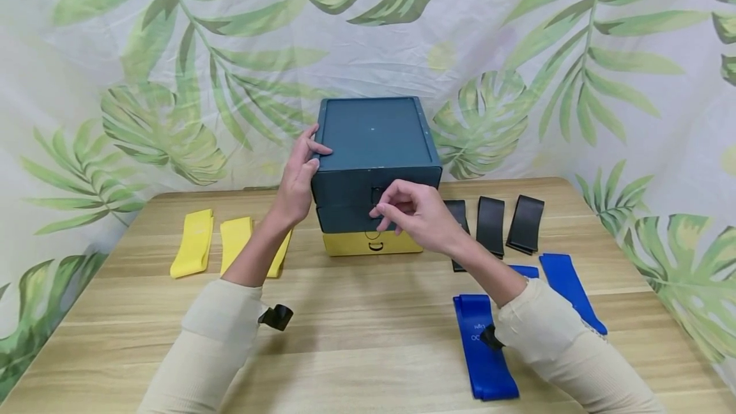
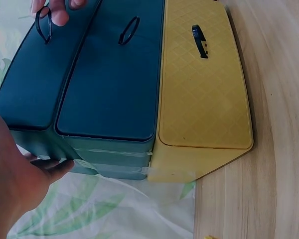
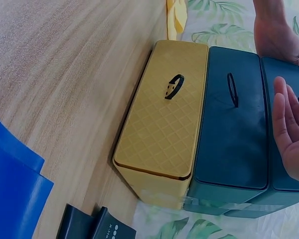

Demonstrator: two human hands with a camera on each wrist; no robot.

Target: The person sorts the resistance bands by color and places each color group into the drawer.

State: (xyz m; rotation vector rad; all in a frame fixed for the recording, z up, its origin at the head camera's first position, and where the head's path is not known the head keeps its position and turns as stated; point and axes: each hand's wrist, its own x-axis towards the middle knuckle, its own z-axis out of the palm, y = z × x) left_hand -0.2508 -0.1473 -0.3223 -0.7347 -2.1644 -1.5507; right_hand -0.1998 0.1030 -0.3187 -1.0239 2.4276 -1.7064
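Note:
A stack of three drawers stands at the table's back: two dark teal drawers (image 1: 345, 200) above a yellow drawer (image 1: 345, 246). Each front has a small black loop handle. My left hand (image 1: 299, 174) rests on the stack's upper left side, fingers along the top edge and thumb near the front corner. My right hand (image 1: 422, 213) is at the front of the top drawer, thumb and index finger curled together at its loop handle (image 2: 44, 25). The middle drawer's loop (image 2: 129, 31) and the yellow drawer's loop (image 2: 200, 41) are untouched. All drawers look closed.
Folded yellow bands (image 1: 192, 245) lie on the left of the wooden table (image 1: 345, 337). Several black bands (image 1: 490, 225) lie right of the stack, with blue bands (image 1: 483, 363) nearer, partly under my right forearm. A leaf-patterned cloth (image 1: 368, 50) hangs behind.

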